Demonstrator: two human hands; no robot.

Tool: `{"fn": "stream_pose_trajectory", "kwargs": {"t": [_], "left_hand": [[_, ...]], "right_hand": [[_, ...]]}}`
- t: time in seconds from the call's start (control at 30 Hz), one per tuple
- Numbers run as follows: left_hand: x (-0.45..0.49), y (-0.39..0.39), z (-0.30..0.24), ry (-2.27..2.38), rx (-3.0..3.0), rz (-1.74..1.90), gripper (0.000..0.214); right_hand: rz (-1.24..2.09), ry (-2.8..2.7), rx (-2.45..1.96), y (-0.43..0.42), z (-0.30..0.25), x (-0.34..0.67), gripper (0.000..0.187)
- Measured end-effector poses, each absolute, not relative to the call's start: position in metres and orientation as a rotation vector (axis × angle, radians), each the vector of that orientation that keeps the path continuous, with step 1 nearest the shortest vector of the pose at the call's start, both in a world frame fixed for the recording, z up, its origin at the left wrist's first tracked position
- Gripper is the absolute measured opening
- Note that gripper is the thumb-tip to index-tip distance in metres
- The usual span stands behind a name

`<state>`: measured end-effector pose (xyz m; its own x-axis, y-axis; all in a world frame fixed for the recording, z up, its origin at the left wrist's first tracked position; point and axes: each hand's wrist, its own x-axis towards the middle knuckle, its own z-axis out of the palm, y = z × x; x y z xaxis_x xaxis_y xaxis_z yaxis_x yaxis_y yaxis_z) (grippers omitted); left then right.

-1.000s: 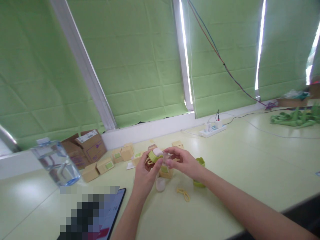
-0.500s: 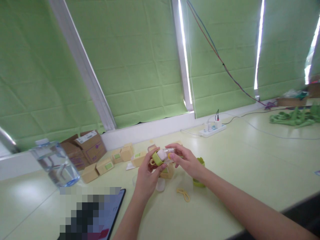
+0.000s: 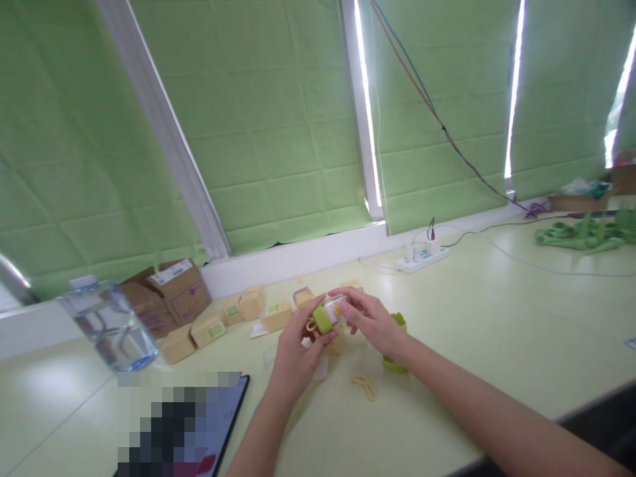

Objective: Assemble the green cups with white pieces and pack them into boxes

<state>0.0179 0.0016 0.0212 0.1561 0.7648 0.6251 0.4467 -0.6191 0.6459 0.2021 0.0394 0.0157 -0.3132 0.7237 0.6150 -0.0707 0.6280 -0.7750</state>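
Both of my hands meet over the middle of the pale green table (image 3: 497,344). My left hand (image 3: 293,351) pinches a small green and white gadget (image 3: 325,318) from the left. From the right, my right hand (image 3: 370,321) closes its fingers on the same gadget's clear end. A yellow loop (image 3: 365,386) lies on the table just in front of my hands. Partly hidden behind my right wrist sits a green cup-like part (image 3: 396,361). A small tan box (image 3: 334,344) shows under the hands.
Several small tan boxes (image 3: 238,311) and brown cartons (image 3: 169,291) line the back left. A clear water bottle (image 3: 112,324) stands at left, a tablet (image 3: 218,424) in front of it. A white power strip (image 3: 422,258) lies at the back; green straps (image 3: 586,235) far right.
The green and white gadget has turned in my fingers and dropped slightly lower and rightward. My hands have closed in a little around it.
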Motion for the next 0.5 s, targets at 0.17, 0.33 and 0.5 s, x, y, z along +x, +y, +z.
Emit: {"fn": "stream_pose_trajectory", "kwargs": {"t": [0.17, 0.33, 0.5], "left_hand": [[0.0185, -0.002, 0.0225, 1.278, 2.211, 1.373, 0.059], [0.0182, -0.0012, 0.0225, 1.176, 2.0, 1.455, 0.064], [0.0157, 0.0028, 0.0221, 0.972, 1.925, 1.502, 0.041]], "right_hand": [[0.87, -1.803, -0.552, 0.0327, 0.0205, 0.203, 0.035], [0.911, -1.752, -0.553, 0.0331, 0.0191, 0.2017, 0.038], [0.982, -1.705, -0.51, 0.0338, 0.0169, 0.2005, 0.036]]}}
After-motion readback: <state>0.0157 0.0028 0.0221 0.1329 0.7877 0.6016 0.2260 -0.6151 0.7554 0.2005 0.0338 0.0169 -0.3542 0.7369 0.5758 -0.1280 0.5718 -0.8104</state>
